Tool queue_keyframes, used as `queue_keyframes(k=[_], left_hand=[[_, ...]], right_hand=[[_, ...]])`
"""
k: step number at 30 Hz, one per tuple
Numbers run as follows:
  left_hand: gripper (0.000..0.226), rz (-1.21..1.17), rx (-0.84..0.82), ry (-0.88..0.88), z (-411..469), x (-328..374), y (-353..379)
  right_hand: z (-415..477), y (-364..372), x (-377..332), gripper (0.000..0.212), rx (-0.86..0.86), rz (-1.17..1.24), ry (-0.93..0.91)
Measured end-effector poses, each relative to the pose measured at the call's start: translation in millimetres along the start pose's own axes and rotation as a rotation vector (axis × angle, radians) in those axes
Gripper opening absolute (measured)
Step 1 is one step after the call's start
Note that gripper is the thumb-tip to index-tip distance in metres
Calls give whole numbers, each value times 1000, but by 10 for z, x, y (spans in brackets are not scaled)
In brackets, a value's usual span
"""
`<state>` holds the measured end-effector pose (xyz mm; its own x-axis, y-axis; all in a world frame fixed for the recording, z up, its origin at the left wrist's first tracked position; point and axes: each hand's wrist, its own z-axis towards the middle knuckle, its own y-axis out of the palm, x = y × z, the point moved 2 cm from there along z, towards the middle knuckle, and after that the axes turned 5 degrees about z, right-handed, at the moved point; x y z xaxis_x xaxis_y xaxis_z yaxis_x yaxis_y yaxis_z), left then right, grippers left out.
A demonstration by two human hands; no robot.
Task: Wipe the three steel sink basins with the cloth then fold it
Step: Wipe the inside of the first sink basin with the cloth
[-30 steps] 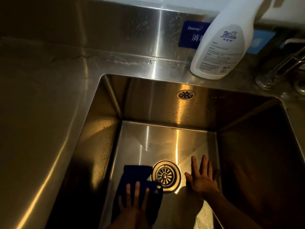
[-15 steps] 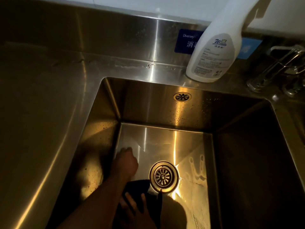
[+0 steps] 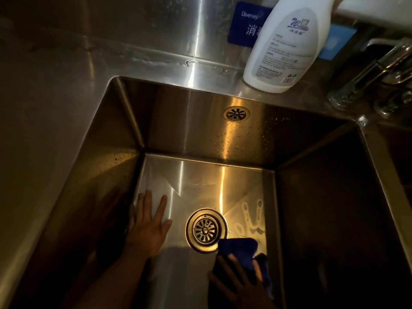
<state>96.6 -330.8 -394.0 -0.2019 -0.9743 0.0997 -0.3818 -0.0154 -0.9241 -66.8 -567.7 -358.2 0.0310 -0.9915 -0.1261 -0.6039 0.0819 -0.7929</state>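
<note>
Steel basin (image 3: 124,134) floor now carries a damp handprint (image 3: 252,219) right of the drain (image 3: 205,229). The cloth (image 3: 238,247) has changed sides. The right hand (image 3: 234,284) presses it down, fingers spread, just beside the drain. The left hand (image 3: 149,226) lies flat and empty opposite. Wiping goes on, I'd judge; folding waits.

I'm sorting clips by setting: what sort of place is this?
Probably a commercial kitchen or cleaning area: a deep sink basin set in a steel counter, a white spray bottle on its ledge, and a blue Diversey sign behind it.
</note>
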Motion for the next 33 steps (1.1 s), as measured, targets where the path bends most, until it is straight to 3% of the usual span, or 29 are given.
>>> queue_keyframes(k=[1, 3, 5, 7, 10, 14, 17, 20, 25, 30, 33], left_hand=[[91, 6, -8, 6, -12, -8, 30], [94, 0, -18, 5, -19, -7, 54], [96, -1, -29, -4, -11, 7, 66], [97, -2, -26, -10, 1, 11, 65], [98, 12, -37, -13, 5, 15, 68], [99, 17, -56, -15, -2, 24, 69], [98, 5, -59, -20, 4, 20, 71], [99, 11, -79, -16, 10, 1, 102], [100, -4, -121, -13, 12, 11, 54], [94, 41, -227, -42, 67, 14, 49], [88, 46, -289, -52, 86, 21, 46]], right_hand=[[-148, 27, 142, 38, 59, -152, 22], [-221, 99, 399, 33, 274, -337, -112], [-176, 127, 505, 78, 267, -469, -146], [-131, 125, 543, 97, 212, -419, -130], [-64, 111, 557, 97, 52, -344, -99], [92, 92, 606, 87, -1, -245, -63], [341, -81, 647, 102, -56, -168, -56], [673, -349, 754, 104, -96, -93, -67], [1225, -603, 983, 93, 7, -21, -48], [1272, -537, 894, 95, 185, 109, 224], [1087, -337, 773, 91, 183, 186, 344]])
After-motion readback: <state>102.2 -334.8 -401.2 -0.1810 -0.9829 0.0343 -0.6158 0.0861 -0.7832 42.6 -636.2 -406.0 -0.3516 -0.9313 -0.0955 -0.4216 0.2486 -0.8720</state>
